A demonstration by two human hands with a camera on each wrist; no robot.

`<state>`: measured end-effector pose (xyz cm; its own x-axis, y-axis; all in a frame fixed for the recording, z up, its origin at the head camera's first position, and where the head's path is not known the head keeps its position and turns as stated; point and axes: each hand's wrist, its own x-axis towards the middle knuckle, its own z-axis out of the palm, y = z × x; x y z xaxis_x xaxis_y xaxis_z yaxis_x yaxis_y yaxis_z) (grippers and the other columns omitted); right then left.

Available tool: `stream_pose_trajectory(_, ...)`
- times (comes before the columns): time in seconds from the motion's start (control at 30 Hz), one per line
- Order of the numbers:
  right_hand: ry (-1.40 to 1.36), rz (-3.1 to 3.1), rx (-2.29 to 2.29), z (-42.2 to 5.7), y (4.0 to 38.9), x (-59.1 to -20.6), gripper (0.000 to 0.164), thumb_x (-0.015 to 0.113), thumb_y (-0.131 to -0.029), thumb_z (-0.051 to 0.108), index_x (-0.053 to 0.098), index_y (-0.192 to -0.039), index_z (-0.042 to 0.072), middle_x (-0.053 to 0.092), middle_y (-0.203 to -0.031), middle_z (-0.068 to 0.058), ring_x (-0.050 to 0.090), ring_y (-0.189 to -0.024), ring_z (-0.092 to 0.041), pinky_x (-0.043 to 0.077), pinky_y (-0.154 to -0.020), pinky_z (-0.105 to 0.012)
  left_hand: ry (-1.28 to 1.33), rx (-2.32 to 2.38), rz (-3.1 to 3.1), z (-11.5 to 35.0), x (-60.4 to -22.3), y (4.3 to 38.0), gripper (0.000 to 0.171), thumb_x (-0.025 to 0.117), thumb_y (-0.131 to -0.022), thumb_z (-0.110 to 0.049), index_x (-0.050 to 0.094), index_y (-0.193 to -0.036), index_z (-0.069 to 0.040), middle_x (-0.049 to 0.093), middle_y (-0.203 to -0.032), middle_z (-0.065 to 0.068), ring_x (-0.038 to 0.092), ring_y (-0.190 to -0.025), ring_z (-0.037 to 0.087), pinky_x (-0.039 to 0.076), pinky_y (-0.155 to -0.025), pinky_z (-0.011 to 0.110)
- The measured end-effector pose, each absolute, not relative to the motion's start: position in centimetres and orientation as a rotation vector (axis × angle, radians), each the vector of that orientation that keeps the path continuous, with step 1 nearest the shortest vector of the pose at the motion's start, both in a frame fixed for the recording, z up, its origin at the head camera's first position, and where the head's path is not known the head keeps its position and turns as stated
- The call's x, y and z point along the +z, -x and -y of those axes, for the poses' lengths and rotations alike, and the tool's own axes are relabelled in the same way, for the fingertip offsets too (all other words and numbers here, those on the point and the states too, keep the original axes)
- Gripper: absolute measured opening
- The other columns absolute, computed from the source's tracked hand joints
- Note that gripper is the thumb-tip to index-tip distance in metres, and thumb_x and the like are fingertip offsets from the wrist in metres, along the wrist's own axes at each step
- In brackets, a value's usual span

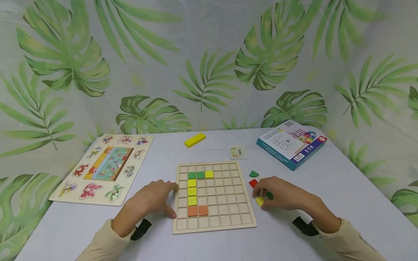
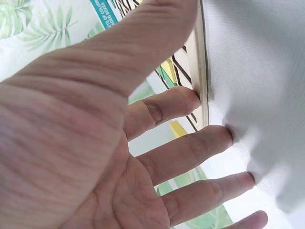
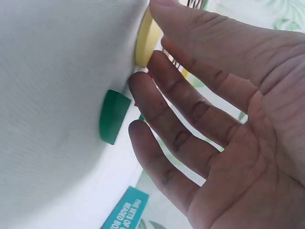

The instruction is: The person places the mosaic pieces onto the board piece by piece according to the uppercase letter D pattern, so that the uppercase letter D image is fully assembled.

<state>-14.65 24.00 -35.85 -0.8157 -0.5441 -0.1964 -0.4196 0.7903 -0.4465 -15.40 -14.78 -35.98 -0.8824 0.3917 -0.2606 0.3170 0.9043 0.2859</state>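
Note:
A wooden grid board (image 1: 225, 203) lies flat on the table, with green, yellow and orange square tiles in some of its cells. At its left edge my left hand (image 1: 156, 195) touches the rim with thumb and index finger, the other fingers extended against the tablecloth in the left wrist view. Right of the board, my right hand (image 1: 282, 194) pinches a small yellow piece (image 3: 148, 38) between thumb and fingertips, low at the table. A green piece (image 3: 113, 117) lies by those fingers. A red piece (image 1: 253, 183) and a green quarter-round piece (image 1: 254, 174) lie just beyond.
A small printed grid card (image 1: 238, 152) lies behind the board, and a yellow block (image 1: 195, 140) farther back. The teal-sided box (image 1: 290, 143) stands at the back right. To the left is an animal peg puzzle (image 1: 73, 177). A leaf-patterned cloth hangs behind the table.

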Motion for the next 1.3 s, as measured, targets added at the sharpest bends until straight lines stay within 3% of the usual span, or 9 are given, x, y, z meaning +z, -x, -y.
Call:
stream_pose_trajectory(0.23,0.765,-2.664,-0.569,-24.3,15.0,-36.4,0.026,0.085,-0.079,0.015,0.071,-0.100,0.022,0.064,-0.094,0.013,0.056,-0.088,-0.010,0.053,-0.082,-0.030,-0.516,0.321,-2.748,14.8,-36.0,15.5,0.078,0.095,-0.060,-0.036,0.064,-0.127,-0.012,0.068,-0.113,0.014,0.064,-0.101,0.033,0.052,-0.088,0.053)
stream_pose_trajectory(0.57,0.830,-2.694,-0.516,-23.8,15.1,-36.7,0.016,0.078,-0.087,0.026,0.068,-0.098,0.022,0.059,-0.089,0.013,0.054,-0.083,-0.007,0.049,-0.075,-0.025,-0.505,0.323,-2.745,14.7,-35.9,15.3,0.077,0.095,-0.060,-0.036,0.065,-0.127,-0.012,0.068,-0.113,0.014,0.064,-0.101,0.032,0.052,-0.089,0.052)
stream_pose_trajectory(0.97,0.942,-2.719,-0.452,-19.9,15.1,-35.2,0.018,0.071,-0.093,0.027,0.065,-0.107,0.018,0.062,-0.099,0.010,0.058,-0.091,-0.009,0.051,-0.080,-0.029,-0.504,0.326,-2.752,14.7,-36.0,15.3,0.077,0.095,-0.060,-0.036,0.065,-0.127,-0.012,0.068,-0.115,0.015,0.064,-0.103,0.034,0.052,-0.090,0.054)
stream_pose_trajectory(1.3,1.038,-2.664,-0.469,-16.1,15.4,-35.4,0.017,0.074,-0.092,0.027,0.070,-0.106,0.018,0.064,-0.097,0.011,0.057,-0.087,-0.009,0.050,-0.080,-0.026,-0.530,0.338,-2.765,14.8,-35.9,15.2,0.077,0.096,-0.059,-0.036,0.065,-0.126,-0.012,0.068,-0.114,0.014,0.064,-0.101,0.033,0.052,-0.088,0.052)
